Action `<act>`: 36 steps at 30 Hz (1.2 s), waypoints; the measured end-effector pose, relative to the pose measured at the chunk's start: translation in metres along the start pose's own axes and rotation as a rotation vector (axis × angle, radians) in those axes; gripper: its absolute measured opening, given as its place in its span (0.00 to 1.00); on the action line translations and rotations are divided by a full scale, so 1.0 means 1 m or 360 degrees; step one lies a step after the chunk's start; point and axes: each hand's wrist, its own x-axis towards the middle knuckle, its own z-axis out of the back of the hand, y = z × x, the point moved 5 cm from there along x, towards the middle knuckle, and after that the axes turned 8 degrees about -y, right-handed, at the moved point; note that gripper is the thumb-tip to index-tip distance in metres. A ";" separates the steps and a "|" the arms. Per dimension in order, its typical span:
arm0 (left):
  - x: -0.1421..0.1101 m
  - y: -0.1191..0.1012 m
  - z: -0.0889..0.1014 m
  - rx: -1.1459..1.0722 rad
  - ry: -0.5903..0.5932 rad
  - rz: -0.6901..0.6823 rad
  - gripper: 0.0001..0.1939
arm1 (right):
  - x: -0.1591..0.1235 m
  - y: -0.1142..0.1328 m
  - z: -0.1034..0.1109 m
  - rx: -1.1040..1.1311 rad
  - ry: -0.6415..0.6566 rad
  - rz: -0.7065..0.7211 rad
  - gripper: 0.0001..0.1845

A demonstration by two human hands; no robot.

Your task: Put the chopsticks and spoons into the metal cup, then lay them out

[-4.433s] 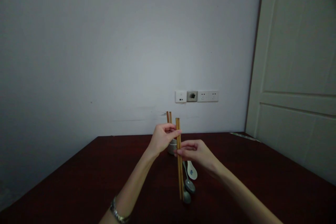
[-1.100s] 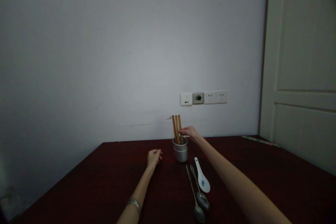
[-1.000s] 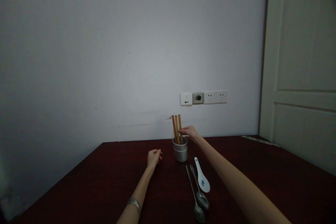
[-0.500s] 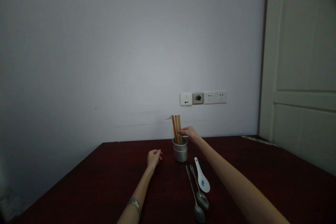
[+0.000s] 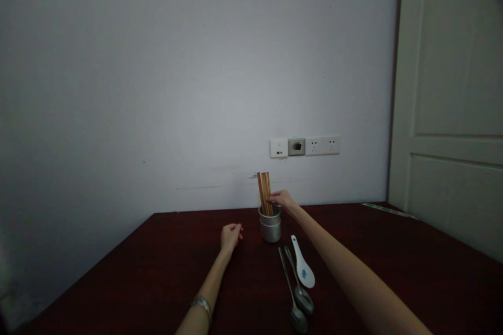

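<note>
Several wooden chopsticks (image 5: 264,188) stand in a grey metal cup (image 5: 270,229), leaning slightly left. My right hand (image 5: 281,198) reaches over the cup's right rim and pinches a chopstick at the right of the bunch between thumb and fingers; the lower ends are hidden inside the cup. My left hand (image 5: 231,235) rests on the table left of the cup, apart from it, fingers curled in with nothing visible in them. In front of the cup lie a white spoon (image 5: 303,268) with a blue mark and two metal spoons (image 5: 298,319), side by side.
The dark red table (image 5: 157,272) reaches back to a pale wall (image 5: 212,89). Sockets and a switch plate (image 5: 296,147) are set in the wall above the cup. A white panelled door (image 5: 451,115) stands at the right, and a strip (image 5: 389,210) lies along the table's back right edge.
My right hand has lowered very slightly, and the chopsticks at the right now stand closer together. My left hand and the spoons have stayed put.
</note>
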 end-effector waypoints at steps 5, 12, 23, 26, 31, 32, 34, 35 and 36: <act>-0.002 -0.002 0.000 -0.0012 0.0008 -0.0023 0.13 | -0.002 -0.001 0.000 -0.0030 0.0015 0.0011 0.04; -0.002 -0.002 0.001 -0.0004 -0.0002 -0.0020 0.14 | -0.004 -0.002 -0.002 -0.0069 0.0042 -0.0008 0.11; -0.003 -0.003 0.003 0.0060 -0.0012 -0.0037 0.14 | -0.032 -0.025 0.072 -0.0509 -0.0135 0.0010 0.17; -0.004 -0.003 0.003 0.0079 -0.0016 -0.0039 0.14 | -0.054 -0.044 0.097 -0.0697 -0.0266 0.0118 0.15; -0.006 -0.004 0.002 0.0060 0.0009 -0.0089 0.14 | -0.095 -0.083 0.107 -0.1247 -0.0211 0.0372 0.23; -0.006 -0.004 0.002 0.0052 0.0012 -0.0087 0.14 | -0.101 -0.089 0.105 -0.1409 -0.0207 0.0420 0.23; -0.006 -0.004 0.002 0.0027 0.0028 -0.0081 0.13 | -0.109 -0.097 0.102 -0.1646 -0.0224 0.0489 0.24; -0.006 -0.004 0.002 0.0013 0.0038 -0.0078 0.13 | -0.112 -0.099 0.101 -0.1713 -0.0234 0.0512 0.24; -0.006 -0.004 0.002 0.0000 0.0046 -0.0076 0.13 | -0.114 -0.100 0.099 -0.1752 -0.0239 0.0529 0.24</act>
